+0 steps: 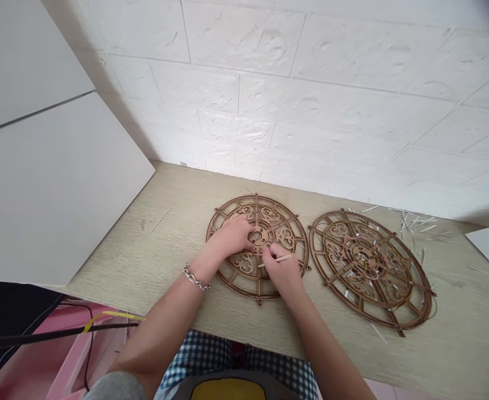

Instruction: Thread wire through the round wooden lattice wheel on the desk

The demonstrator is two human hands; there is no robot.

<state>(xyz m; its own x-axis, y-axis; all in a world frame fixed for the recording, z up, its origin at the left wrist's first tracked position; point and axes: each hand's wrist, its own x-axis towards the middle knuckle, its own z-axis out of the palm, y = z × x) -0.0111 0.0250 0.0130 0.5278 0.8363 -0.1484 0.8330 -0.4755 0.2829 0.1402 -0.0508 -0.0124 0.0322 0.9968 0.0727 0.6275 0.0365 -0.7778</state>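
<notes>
A round brown openwork panel (283, 214) with scroll and heart shapes lies flat on the table. My left hand (236, 233) rests on its left and middle part, thumb and fingers apart around the central ring. My right hand (285, 272) is closed on a thin pale stick (285, 258), low on the right side of the same panel. Its fingertips touch the panel near the central ring. What lies right under the fingertips is too small to make out. A second similar panel (413, 300), with wire-like strands around it, lies close by on the right.
Thin white strips (425, 222) are scattered behind and under the second panel. A white brick-pattern wall (311, 122) rises behind the table (173, 222). White panels (69, 189) stand on the left, and pink plastic drawers (73, 355) with a dark cable sit below the table edge.
</notes>
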